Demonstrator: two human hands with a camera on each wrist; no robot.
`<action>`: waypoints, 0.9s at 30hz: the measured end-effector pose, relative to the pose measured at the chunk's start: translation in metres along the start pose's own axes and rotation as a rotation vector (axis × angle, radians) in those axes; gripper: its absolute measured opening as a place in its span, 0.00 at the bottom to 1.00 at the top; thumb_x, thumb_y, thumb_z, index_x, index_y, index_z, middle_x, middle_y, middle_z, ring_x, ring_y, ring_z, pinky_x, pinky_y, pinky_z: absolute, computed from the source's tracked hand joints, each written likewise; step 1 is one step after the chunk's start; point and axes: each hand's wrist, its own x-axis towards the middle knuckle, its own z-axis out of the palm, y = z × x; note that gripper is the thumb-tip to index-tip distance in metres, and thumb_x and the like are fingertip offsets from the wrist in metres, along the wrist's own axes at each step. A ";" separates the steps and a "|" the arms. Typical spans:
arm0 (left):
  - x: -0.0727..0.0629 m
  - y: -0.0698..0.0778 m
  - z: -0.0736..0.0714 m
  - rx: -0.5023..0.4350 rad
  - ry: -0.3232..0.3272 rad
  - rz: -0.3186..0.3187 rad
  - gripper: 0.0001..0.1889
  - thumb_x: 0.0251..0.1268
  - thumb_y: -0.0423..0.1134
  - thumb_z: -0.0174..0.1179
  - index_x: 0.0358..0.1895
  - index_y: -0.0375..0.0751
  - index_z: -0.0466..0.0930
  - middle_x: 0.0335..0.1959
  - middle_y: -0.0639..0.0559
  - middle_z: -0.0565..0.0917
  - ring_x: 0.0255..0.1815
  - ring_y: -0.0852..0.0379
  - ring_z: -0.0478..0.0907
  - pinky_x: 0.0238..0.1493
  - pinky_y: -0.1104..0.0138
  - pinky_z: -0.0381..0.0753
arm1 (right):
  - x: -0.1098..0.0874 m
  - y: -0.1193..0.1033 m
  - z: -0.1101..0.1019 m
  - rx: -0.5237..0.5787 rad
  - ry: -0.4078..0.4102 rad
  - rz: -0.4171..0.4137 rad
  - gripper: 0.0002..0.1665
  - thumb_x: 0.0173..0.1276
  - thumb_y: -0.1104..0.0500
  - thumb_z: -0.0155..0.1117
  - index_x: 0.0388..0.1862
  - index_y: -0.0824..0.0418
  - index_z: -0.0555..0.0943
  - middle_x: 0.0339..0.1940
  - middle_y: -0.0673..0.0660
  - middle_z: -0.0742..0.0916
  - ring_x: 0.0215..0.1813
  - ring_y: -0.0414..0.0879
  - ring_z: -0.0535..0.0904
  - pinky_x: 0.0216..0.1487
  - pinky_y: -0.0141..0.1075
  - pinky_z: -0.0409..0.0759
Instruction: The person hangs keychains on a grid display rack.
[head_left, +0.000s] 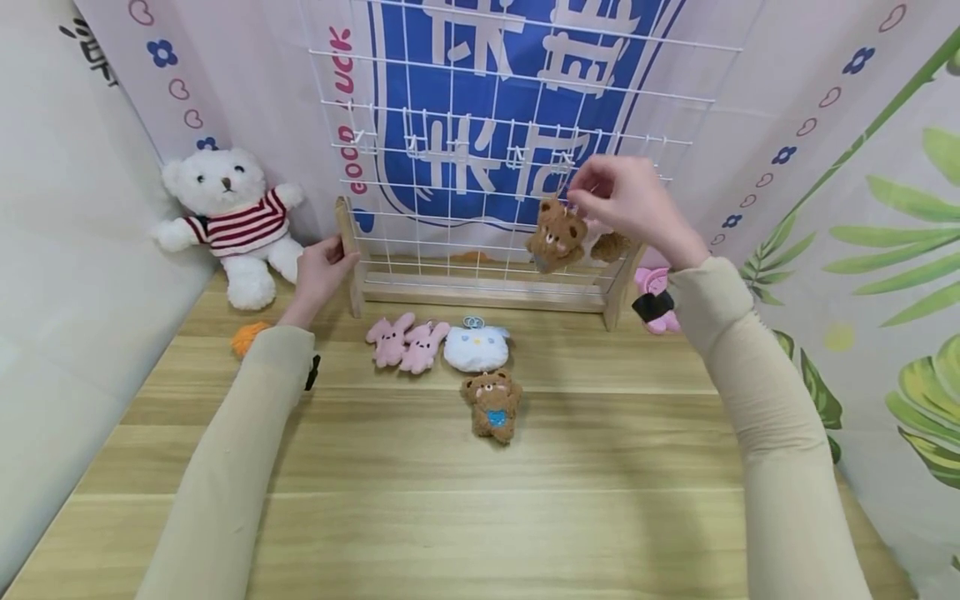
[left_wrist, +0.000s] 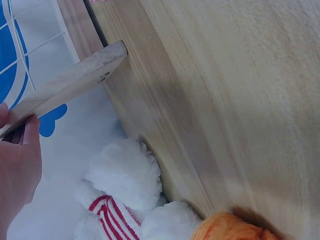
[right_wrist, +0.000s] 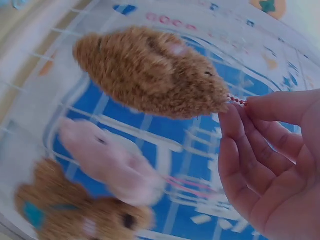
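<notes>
My left hand (head_left: 321,273) grips the left wooden post (head_left: 348,250) of a white wire grid rack; the left wrist view shows its fingers around the post (left_wrist: 70,82). Up at the rack's right side, my right hand (head_left: 626,200) pinches the short red bead chain (right_wrist: 237,100) of a brown plush bear keychain (right_wrist: 150,72). That bear (head_left: 557,236) dangles in front of the grid. Beside it hang a pink plush keychain (right_wrist: 110,160) and another brown bear keychain (right_wrist: 82,207), partly hidden by my right hand in the head view.
On the table lie two pink plush keychains (head_left: 405,343), a white plush head (head_left: 477,347) and a brown bear (head_left: 492,406) with a blue patch. A white teddy (head_left: 232,217) sits left, near an orange fuzzy thing (head_left: 247,337). Something pink (head_left: 656,300) stands right. Hooks (head_left: 516,156) line the grid.
</notes>
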 end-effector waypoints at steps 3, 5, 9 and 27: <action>0.000 0.000 0.000 0.003 0.001 -0.003 0.20 0.72 0.35 0.58 0.62 0.28 0.76 0.60 0.31 0.80 0.64 0.41 0.78 0.65 0.52 0.78 | 0.005 -0.005 -0.017 -0.010 0.039 0.000 0.11 0.73 0.57 0.59 0.44 0.63 0.82 0.42 0.60 0.88 0.33 0.37 0.81 0.36 0.19 0.76; 0.000 0.000 0.000 0.001 0.000 -0.002 0.20 0.72 0.35 0.58 0.63 0.28 0.75 0.60 0.30 0.80 0.64 0.40 0.78 0.66 0.52 0.78 | 0.008 -0.008 -0.025 -0.027 0.063 -0.011 0.12 0.73 0.56 0.59 0.44 0.63 0.82 0.42 0.60 0.88 0.31 0.33 0.79 0.36 0.18 0.75; 0.000 0.000 0.000 0.005 0.002 -0.003 0.21 0.72 0.35 0.58 0.63 0.29 0.75 0.60 0.30 0.80 0.64 0.40 0.78 0.66 0.52 0.78 | 0.015 -0.010 -0.034 -0.081 0.086 -0.050 0.12 0.72 0.56 0.59 0.44 0.64 0.83 0.42 0.61 0.89 0.30 0.30 0.76 0.35 0.18 0.74; -0.001 -0.002 0.000 -0.008 -0.002 0.002 0.22 0.72 0.35 0.57 0.65 0.29 0.74 0.60 0.30 0.79 0.64 0.39 0.78 0.65 0.52 0.78 | 0.042 -0.002 -0.025 -0.203 0.010 -0.052 0.10 0.69 0.62 0.56 0.41 0.66 0.83 0.37 0.62 0.88 0.33 0.41 0.75 0.34 0.24 0.72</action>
